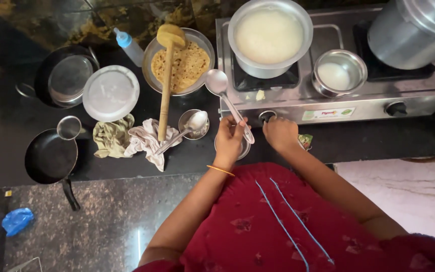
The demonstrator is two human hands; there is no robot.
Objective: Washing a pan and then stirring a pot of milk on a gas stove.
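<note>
Fingers of my left hand are gripping the ladle over a small steel bowl; my right hand, fingers curled closed, is working the stove knob, I judge.

White rectangular label, red-green marks, on stove front.

Maroon dress — gold bangle

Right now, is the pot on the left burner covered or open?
Open. The pot on the stove has no lid; its white contents show nearly to the rim. The left hand holds a ladle beside it.
</note>
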